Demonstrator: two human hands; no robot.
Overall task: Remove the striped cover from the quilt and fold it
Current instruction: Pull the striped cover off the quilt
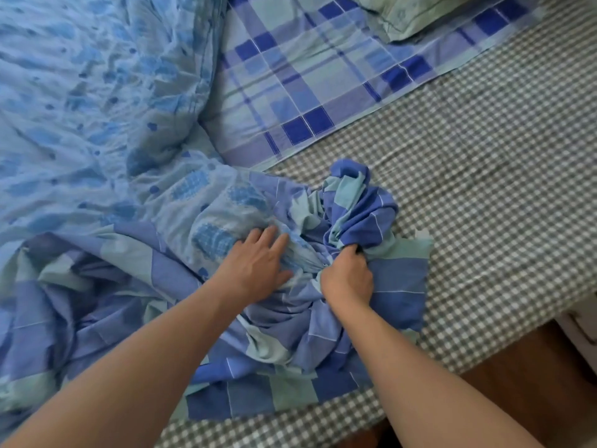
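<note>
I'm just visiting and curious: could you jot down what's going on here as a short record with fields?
setting: bed with a grey checked sheet
cover: blue striped cover, bunched near the bed's edge
quilt: pale blue patterned quilt, partly out of the cover
left hand: flat, fingers straight, pressing on the quilt
right hand: gripping a bunch of the cover
also there: pillow at the top

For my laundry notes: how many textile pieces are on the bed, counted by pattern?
Blue and teal checked: 2, the bunched cover and a flat sheet
Pale blue printed: 1, the quilt
Grey gingham: 1, the bedsheet
Pale green: 1, the pillow
Total: 5
</note>
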